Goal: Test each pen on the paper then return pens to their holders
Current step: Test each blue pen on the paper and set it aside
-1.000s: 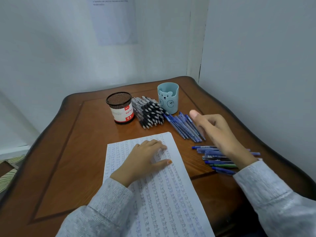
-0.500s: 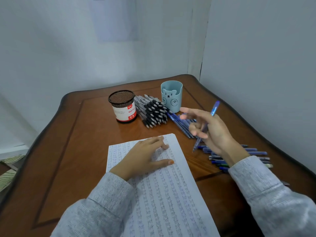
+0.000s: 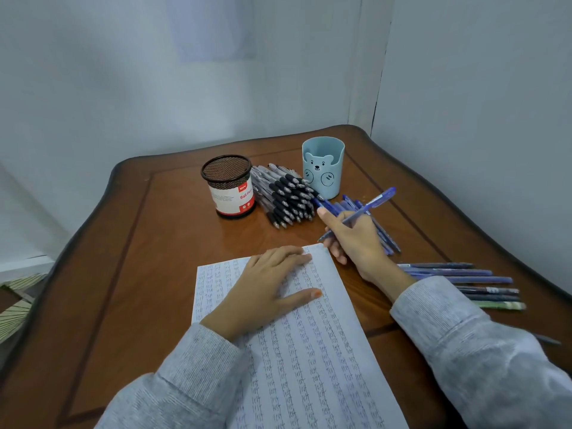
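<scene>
A sheet of paper [image 3: 297, 360] covered in written marks lies on the wooden table [image 3: 154, 258]. My left hand [image 3: 266, 292] rests flat on its upper part. My right hand [image 3: 356, 243] grips a blue pen [image 3: 371, 204] in a writing hold, tip down just above the paper's top right corner. A black mesh holder [image 3: 229, 190] and a light blue bear holder [image 3: 323, 167] stand at the back. Between them lies a pile of black pens [image 3: 286, 195]. A pile of blue pens [image 3: 382, 230] lies partly behind my right hand.
Several more pens [image 3: 473, 284], blue, dark and one green, lie in a row at the right near the table edge. Walls close in behind and to the right of the table.
My right hand reached to the blue pile, picked up a blue pen and brought it down to the paper's top right corner. My left hand stayed on the paper.
</scene>
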